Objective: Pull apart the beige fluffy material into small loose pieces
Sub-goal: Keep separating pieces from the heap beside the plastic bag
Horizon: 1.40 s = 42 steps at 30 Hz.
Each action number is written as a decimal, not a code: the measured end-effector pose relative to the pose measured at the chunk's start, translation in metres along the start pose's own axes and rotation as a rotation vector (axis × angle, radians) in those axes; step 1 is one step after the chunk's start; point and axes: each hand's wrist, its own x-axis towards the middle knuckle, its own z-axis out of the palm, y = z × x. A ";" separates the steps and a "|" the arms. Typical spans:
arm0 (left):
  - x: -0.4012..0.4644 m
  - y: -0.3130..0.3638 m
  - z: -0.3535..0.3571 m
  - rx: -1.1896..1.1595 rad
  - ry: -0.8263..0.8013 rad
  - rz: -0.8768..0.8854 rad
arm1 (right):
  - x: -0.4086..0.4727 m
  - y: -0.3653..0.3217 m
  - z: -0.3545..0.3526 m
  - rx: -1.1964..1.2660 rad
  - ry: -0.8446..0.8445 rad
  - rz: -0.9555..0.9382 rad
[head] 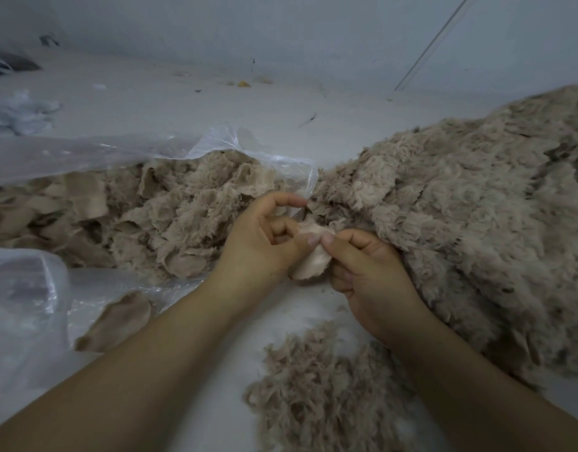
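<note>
Small pale beige fluffy fabric scrap (313, 256), pinched between left hand (265, 243) and right hand (372, 275), long axis running away from the person, equally near both.

No writing, label, brand, number or sign can be read anywhere in this view.
</note>
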 end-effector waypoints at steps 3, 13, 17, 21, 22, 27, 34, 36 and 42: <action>0.000 0.004 -0.004 0.095 -0.087 0.095 | 0.002 0.000 -0.002 0.039 0.047 0.034; 0.020 0.014 -0.062 1.472 0.411 0.260 | 0.002 -0.003 -0.001 0.158 0.105 0.083; 0.014 0.007 -0.051 1.540 0.462 0.007 | 0.002 -0.005 0.000 0.270 0.151 0.089; 0.011 0.015 -0.040 1.444 0.547 0.358 | 0.003 -0.005 0.001 0.297 0.166 0.098; 0.010 0.017 -0.035 1.391 0.523 0.443 | 0.003 -0.005 0.001 0.291 0.166 0.096; 0.005 0.000 -0.001 1.144 0.020 0.546 | 0.002 -0.005 0.002 0.272 0.162 0.076; 0.024 -0.029 0.012 1.145 -0.160 0.044 | 0.003 -0.005 0.003 0.241 0.181 0.082; 0.025 -0.029 0.012 1.125 -0.210 0.047 | 0.003 -0.004 0.004 0.232 0.184 0.082; 0.007 -0.011 0.009 0.695 -0.154 0.129 | 0.004 -0.003 0.004 0.213 0.205 0.077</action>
